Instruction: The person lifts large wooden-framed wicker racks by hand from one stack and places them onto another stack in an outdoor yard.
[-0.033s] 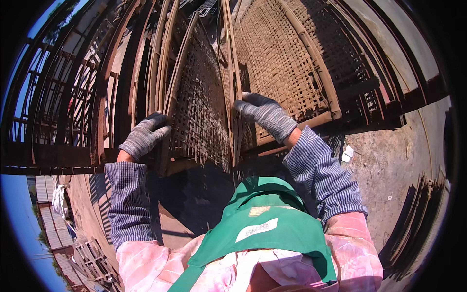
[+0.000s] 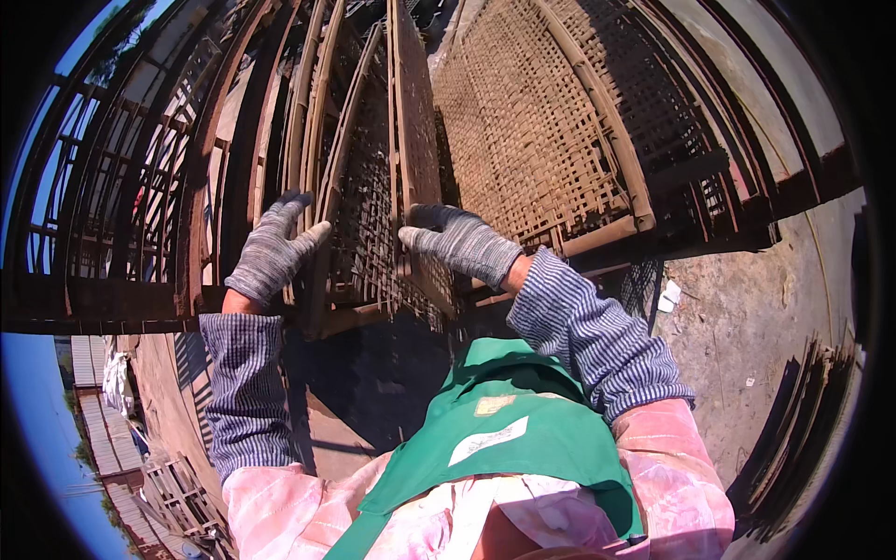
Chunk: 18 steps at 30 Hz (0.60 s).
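Note:
Several woven bamboo panels with pole frames stand on edge in front of me. My left hand [image 2: 271, 247], in a grey knit glove, is closed around the edge of the left woven panel [image 2: 359, 191], thumb toward its mesh. My right hand [image 2: 457, 245], gloved alike, has its thumb and fingers at the near edge of the middle woven panel [image 2: 415, 121], gripping it. This panel leans close to the left one. Farther right, a wide woven panel [image 2: 532, 121] stands apart, touched by neither hand. The fingertips behind the edges are partly hidden.
A dark rusty metal rack [image 2: 121, 294] surrounds the panels on both sides. Long dark strips [image 2: 793, 439] lie on the concrete ground at right, near a white scrap [image 2: 669, 296]. Wooden pallets [image 2: 182, 495] lie at lower left. My green apron [image 2: 504, 411] hangs below the rack.
My right hand has moved left and slightly nearer, and the middle panel has swung left with it, widening the gap to the right panel. My left hand stays nearly in place.

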Each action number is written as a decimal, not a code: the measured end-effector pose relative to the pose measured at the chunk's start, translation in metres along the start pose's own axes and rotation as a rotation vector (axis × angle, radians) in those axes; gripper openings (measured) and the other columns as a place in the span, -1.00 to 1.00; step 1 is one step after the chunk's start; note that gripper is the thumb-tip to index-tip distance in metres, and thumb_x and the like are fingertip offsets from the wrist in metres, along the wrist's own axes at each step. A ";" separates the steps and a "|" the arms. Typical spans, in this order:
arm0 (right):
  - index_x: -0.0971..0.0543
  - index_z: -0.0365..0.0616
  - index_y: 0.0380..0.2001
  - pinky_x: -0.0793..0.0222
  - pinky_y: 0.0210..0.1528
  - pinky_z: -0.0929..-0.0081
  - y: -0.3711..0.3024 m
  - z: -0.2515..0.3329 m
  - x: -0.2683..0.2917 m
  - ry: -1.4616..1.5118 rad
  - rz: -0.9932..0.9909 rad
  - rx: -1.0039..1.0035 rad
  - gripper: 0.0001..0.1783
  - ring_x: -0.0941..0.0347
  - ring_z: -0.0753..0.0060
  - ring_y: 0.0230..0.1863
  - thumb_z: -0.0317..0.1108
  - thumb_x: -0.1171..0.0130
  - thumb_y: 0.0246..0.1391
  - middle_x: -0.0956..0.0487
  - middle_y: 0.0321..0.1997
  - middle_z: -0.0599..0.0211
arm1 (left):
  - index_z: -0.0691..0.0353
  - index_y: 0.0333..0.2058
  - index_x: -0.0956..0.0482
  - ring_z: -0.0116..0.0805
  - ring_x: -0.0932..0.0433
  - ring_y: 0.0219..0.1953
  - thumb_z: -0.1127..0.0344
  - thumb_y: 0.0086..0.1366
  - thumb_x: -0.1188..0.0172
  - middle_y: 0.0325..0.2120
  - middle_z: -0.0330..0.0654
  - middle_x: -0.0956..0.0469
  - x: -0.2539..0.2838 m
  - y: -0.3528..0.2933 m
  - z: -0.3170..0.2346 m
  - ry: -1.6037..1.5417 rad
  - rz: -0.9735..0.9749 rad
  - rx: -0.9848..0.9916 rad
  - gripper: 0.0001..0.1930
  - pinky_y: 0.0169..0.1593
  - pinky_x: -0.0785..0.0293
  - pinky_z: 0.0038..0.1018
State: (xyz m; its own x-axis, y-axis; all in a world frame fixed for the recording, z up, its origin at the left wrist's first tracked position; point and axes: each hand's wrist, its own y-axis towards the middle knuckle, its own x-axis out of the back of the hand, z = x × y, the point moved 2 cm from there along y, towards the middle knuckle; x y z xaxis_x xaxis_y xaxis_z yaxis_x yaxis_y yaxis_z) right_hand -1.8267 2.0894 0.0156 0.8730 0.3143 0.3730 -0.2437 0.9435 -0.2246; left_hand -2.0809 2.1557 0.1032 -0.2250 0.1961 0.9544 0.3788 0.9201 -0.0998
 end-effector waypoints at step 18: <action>-0.08 -0.10 0.35 -0.14 0.33 0.24 -0.037 -0.175 0.200 -1.027 -0.626 -0.690 -0.19 -0.14 0.01 0.35 0.03 -0.07 0.14 -0.13 0.39 -0.05 | 0.03 0.05 -0.51 -0.01 -0.10 0.32 0.19 0.21 -0.14 0.27 -0.20 -0.21 -0.078 0.016 0.009 0.546 -0.072 -0.215 -0.60 0.38 0.07 -0.08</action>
State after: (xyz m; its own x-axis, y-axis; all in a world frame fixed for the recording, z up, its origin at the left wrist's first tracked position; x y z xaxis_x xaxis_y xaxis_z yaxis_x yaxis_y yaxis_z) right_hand -1.5695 2.0991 -0.0589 -0.0142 0.0830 0.9964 0.5878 0.8069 -0.0588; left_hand -2.0653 2.1579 0.0242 0.2156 -0.1197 0.9691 0.5657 0.8243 -0.0240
